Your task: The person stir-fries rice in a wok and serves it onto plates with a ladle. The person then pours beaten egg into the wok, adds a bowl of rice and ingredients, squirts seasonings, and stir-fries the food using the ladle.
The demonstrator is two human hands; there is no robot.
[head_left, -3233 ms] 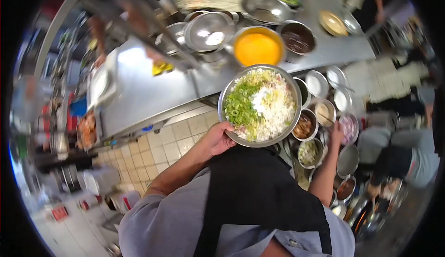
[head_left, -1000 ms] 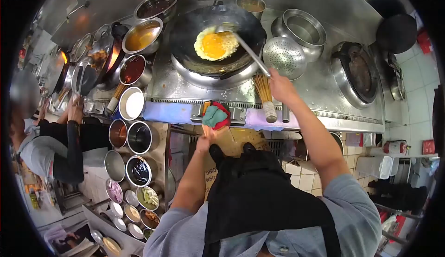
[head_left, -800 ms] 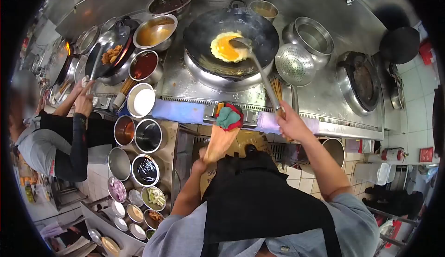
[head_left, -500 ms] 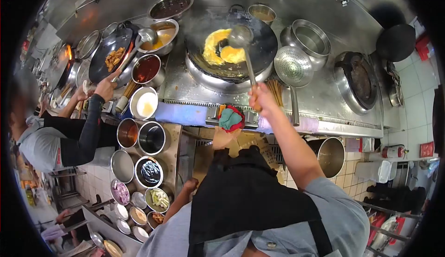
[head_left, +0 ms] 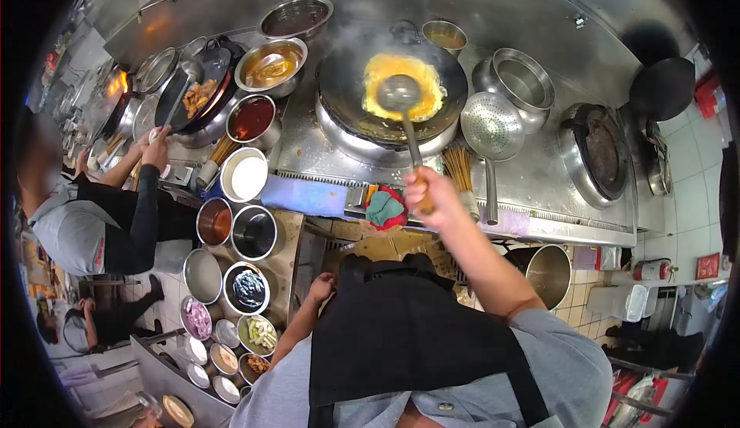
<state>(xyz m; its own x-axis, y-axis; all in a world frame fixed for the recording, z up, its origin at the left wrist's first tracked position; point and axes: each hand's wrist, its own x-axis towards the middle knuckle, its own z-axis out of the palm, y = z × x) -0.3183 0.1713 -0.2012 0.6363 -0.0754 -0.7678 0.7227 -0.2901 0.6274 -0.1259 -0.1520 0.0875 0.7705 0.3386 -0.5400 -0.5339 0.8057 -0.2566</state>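
Observation:
My right hand (head_left: pixel 432 197) grips the wooden handle of a ladle (head_left: pixel 399 93). The ladle's bowl rests on a yellow egg layer (head_left: pixel 378 69) spread inside a black wok (head_left: pixel 343 89). Steam rises from the wok, which sits on a metal ring over the stove. My left hand (head_left: pixel 323 286) hangs low beside my black apron, its fingers curled, with no object visible in it. A perforated strainer (head_left: pixel 492 126) and a bamboo brush (head_left: pixel 459 170) lie right of the wok. Below the wok, a red and green cloth (head_left: pixel 385 207) lies at the stove's front edge.
Left of the wok are a bowl of beaten egg (head_left: pixel 271 67), a pot of red sauce (head_left: pixel 251 119) and a white-filled pot (head_left: pixel 245 177). Several ingredient containers stand lower left. A co-worker (head_left: pixel 85 227) works at another wok (head_left: pixel 181 92). Another wok (head_left: pixel 597 146) stands right.
My ladle has come down and slightly left onto the egg, which now forms a fuller round. The co-worker's ladle has left the egg bowl for their wok. The view has shifted slightly.

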